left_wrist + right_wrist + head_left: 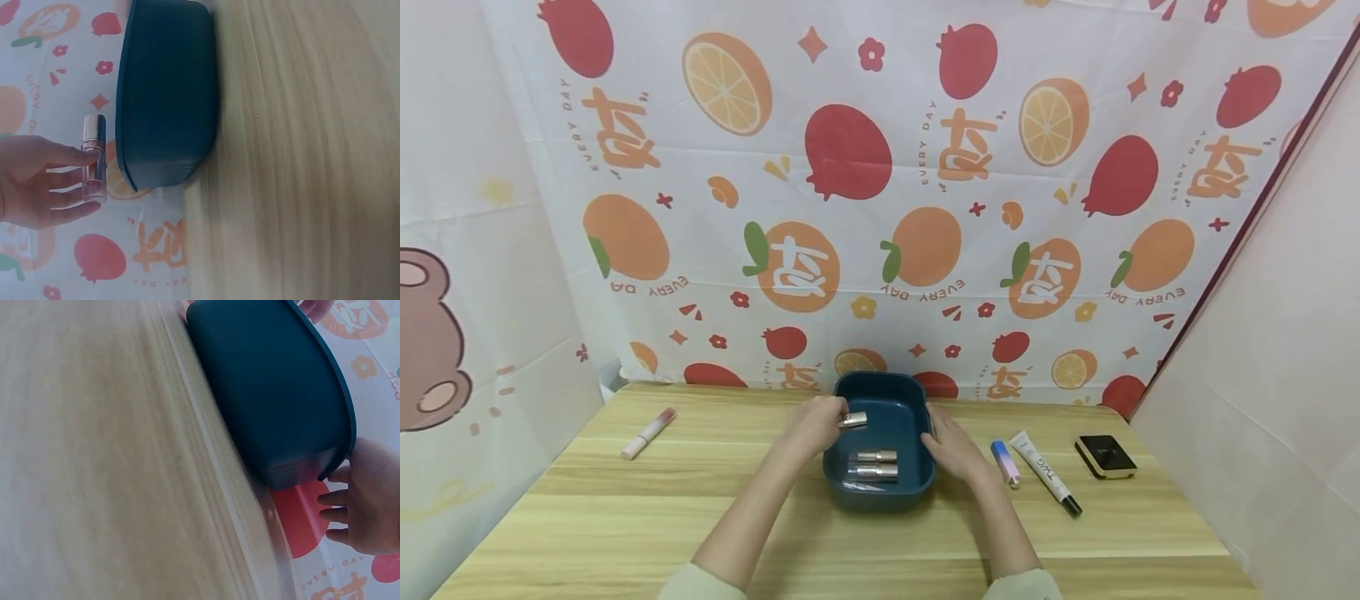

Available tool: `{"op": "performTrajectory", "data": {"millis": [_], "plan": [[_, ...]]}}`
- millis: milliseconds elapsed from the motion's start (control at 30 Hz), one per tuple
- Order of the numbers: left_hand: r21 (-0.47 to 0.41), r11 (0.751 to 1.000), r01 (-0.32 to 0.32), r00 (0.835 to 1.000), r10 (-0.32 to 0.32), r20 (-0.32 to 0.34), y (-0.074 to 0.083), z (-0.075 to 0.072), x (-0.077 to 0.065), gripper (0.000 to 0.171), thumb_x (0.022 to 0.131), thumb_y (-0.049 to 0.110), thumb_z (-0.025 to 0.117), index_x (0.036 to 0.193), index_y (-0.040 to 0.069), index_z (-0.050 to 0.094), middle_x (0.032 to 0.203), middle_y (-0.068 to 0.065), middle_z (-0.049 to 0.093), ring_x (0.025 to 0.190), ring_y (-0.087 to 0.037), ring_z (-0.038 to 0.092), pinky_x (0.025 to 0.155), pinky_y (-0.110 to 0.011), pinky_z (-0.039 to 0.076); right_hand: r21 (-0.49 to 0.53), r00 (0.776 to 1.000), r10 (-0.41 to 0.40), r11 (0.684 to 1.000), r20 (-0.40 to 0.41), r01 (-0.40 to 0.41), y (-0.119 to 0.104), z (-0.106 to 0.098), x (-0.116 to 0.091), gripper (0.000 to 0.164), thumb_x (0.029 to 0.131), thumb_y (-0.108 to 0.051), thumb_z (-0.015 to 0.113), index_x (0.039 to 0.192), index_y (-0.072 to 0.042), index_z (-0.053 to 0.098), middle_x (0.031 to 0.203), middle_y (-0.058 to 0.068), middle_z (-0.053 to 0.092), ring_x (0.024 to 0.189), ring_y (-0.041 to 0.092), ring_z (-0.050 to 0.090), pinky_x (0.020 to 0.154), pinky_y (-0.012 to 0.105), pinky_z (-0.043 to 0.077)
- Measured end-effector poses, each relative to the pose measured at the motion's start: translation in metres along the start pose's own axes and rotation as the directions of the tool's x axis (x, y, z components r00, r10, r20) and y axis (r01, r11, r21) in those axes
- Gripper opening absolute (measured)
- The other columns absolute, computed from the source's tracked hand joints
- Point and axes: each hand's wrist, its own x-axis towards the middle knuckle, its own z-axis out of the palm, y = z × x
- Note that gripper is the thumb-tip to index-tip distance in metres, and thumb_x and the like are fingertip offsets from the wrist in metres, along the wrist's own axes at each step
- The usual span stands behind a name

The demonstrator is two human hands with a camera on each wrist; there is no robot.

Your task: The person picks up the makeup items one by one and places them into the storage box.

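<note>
A dark blue plastic basin (880, 500) stands on the wooden table, between my two hands. Over its left rim, my left hand (37, 181) pinches a lip gloss tube (94, 156) with a shiny metallic cap and a clear, pinkish body. Inside the basin lie lip gloss tubes (876, 472) with similar shiny caps, side by side near the front. My right hand (951, 442) holds the basin's right rim, its thumb on the inner side. In the right wrist view its fingers (334, 514) spread past the basin's end, and the thumb is hidden.
On the table's left lies a pink and white lip gloss (648, 434). To the right are a blue-to-pink lipstick case (1004, 463), a white squeeze tube (1041, 467) with a black cap, and a black square compact (1106, 456). A fruit-print cloth (880, 317) hangs behind the table.
</note>
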Motion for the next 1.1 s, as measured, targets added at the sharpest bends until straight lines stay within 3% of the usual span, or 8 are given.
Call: {"op": "performTrajectory", "data": {"millis": [267, 900, 1100], "plan": [[0.016, 1.0, -0.023, 1.0, 0.023, -0.011, 0.008, 0.001, 0.003, 0.014, 0.076, -0.003, 0.063, 0.075, 0.01, 0.064, 0.074, -0.005, 0.061, 0.067, -0.02, 0.056, 0.052, -0.037, 0.046, 0.007, 1.0, 0.006, 1.0, -0.002, -0.006, -0.002, 0.0, 0.0, 0.056, 0.097, -0.025, 0.042, 0.145, -0.004, 0.022, 0.147, 0.015, 0.025, 0.133, 0.032, 0.022, 0.104, 0.051, 0.023], [0.029, 0.994, -0.104, 0.994, 0.105, -0.009, 0.017, 0.029, 0.016, 0.016, 0.074, -0.004, 0.063, 0.077, 0.012, 0.065, 0.076, -0.001, 0.061, 0.074, -0.02, 0.059, 0.056, -0.038, 0.048, -0.003, 1.0, 0.027, 1.0, 0.004, -0.027, -0.003, -0.001, 0.001, 0.057, 0.097, -0.025, 0.042, 0.145, -0.004, 0.022, 0.147, 0.016, 0.025, 0.133, 0.032, 0.022, 0.105, 0.05, 0.022], [0.032, 0.995, -0.09, 0.996, 0.089, 0.026, 0.018, 0.038, 0.021, 0.014, 0.073, -0.002, 0.065, 0.076, 0.011, 0.064, 0.075, 0.0, 0.059, 0.075, -0.02, 0.058, 0.058, -0.038, 0.048, -0.02, 1.0, 0.027, 0.999, 0.003, -0.026, -0.002, 0.0, 0.001, 0.057, 0.097, -0.025, 0.042, 0.145, -0.004, 0.022, 0.147, 0.016, 0.025, 0.133, 0.032, 0.023, 0.105, 0.049, 0.022]]}}
